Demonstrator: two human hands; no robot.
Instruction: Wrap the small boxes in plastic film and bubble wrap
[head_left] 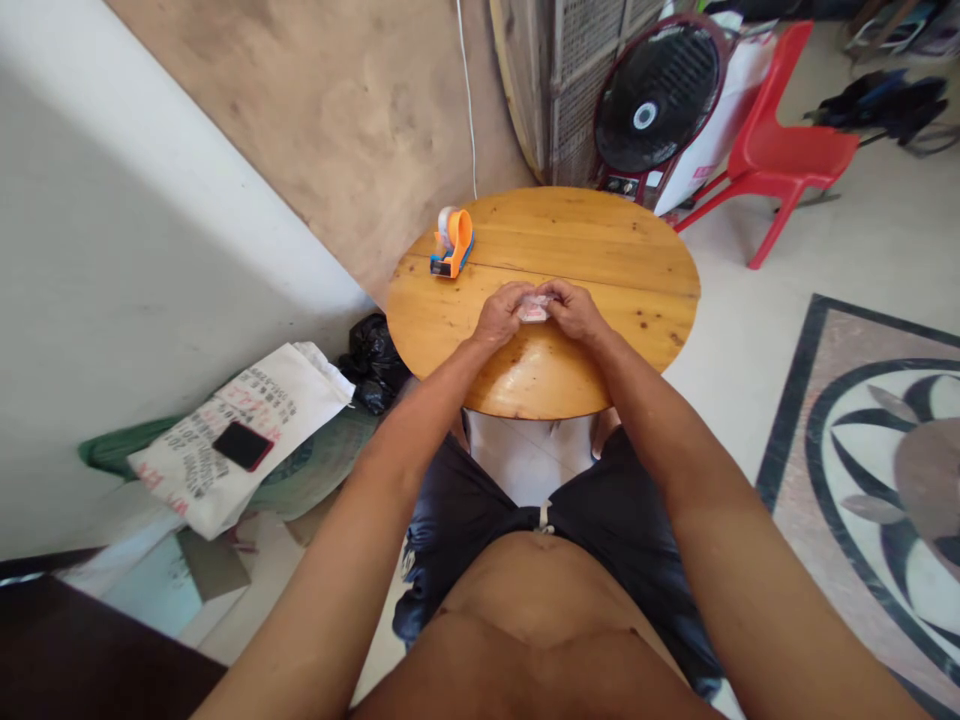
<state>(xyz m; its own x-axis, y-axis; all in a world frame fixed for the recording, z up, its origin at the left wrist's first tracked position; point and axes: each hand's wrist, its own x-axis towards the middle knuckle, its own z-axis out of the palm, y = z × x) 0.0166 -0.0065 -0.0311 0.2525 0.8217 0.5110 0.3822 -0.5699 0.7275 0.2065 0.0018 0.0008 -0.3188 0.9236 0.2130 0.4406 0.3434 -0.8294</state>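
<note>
My left hand (501, 316) and my right hand (574, 310) meet over the middle of a round wooden table (637, 270). Both have their fingers curled round a small pale, pinkish-white object (534, 310) held between them just above the tabletop. Most of that object is hidden by the fingers, so I cannot make out what it is. An orange and blue tape dispenser (453, 243) with a roll of clear tape stands on the table's far left, apart from both hands.
A black and red fan (654, 100) and a red plastic chair (784, 145) stand beyond the table. At left, against the wall, lie a printed white sack (225, 430) with a dark phone (243, 445) on it and a black bag (373, 360).
</note>
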